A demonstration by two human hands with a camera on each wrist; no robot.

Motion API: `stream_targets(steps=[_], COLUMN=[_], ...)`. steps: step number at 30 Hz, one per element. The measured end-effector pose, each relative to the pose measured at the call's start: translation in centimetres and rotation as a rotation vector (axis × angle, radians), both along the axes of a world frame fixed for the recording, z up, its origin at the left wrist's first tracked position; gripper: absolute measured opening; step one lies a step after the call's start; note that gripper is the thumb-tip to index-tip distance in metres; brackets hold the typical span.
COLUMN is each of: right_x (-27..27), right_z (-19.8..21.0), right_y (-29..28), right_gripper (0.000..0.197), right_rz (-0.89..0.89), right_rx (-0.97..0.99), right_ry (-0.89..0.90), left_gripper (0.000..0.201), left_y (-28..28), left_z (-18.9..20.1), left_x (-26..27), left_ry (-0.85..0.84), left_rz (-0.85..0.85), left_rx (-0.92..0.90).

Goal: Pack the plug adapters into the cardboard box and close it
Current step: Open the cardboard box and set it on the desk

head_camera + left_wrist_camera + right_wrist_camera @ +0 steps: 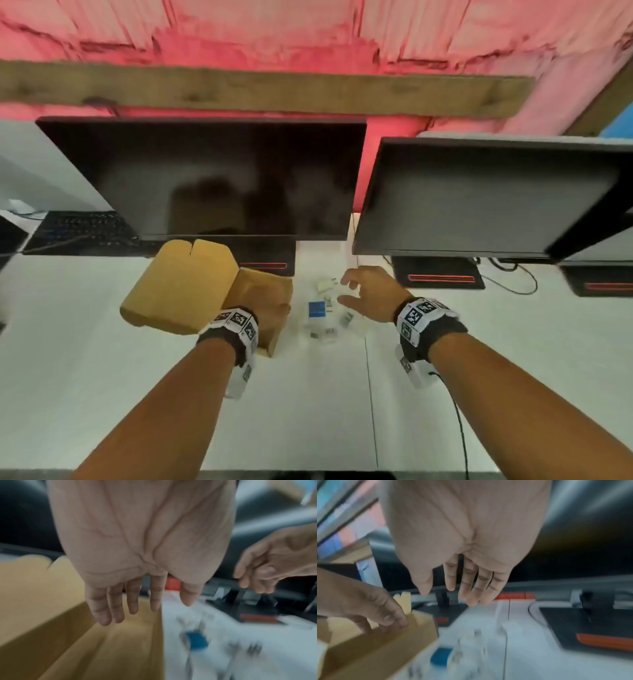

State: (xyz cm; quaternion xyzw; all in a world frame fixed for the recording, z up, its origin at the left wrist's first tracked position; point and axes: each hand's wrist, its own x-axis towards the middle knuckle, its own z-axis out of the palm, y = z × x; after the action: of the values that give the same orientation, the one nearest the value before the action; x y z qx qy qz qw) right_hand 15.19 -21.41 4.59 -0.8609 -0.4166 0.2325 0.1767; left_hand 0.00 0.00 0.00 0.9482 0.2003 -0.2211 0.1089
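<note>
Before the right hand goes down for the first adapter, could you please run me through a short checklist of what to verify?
1. Cardboard box open, lid folded back: ok.
2. Left hand at the box: ok; fingers rest on its rim.
3. Right hand free to grasp: ok; fingers straight, holding nothing.
4. Plug adapters within reach: ok; they lie on the table under the right hand, beside the box.
5. Box inside clear: cannot tell; partly hidden and blurred.
6. Adapter count: cannot tell; too blurred.
</note>
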Motion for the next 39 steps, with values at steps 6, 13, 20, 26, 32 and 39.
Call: stream_targets(steps=[6, 13, 20, 26, 32, 39], right_x=[-1.6, -2.4, -1.9, -4.1, -8.5, -10.0], right_z=[-7.0, -9.7, -7.6, -5.7, -6.7, -7.7], right_y=[-0.9, -0.1, -1.4, 0.6, 3.0, 5.5], right_gripper=[0.061, 0.035, 0.016, 0.016, 0.005, 0.021], right_rz=[0.203, 0.303, 0.118, 0.063, 0.097, 0.015], right_rx=[-0.144, -0.121, 0.287, 0.358, 0.178, 0.096], right_ry=[0.125, 0.179, 0.214, 0.210, 0.140, 0.029], left_gripper=[0.042, 0.047, 0.064, 0.037, 0.029, 0.020], left_y=[-1.9, -2.7, -2.9, -3.2, -1.8, 4.0], left_z=[-4.2, -5.4, -6.2, -6.2, -3.4, -2.8], left_x=[-1.2, -2.1, -4.3, -4.6, -4.8, -6.4], left_ry=[0.127, 0.160, 0.201, 0.261, 0.183, -0.449], left_rz=[0.218, 0.256, 0.267, 0.030, -0.177, 0.326], left_rx=[-0.177, -0.168, -0.179, -0.193, -0.264, -0.357])
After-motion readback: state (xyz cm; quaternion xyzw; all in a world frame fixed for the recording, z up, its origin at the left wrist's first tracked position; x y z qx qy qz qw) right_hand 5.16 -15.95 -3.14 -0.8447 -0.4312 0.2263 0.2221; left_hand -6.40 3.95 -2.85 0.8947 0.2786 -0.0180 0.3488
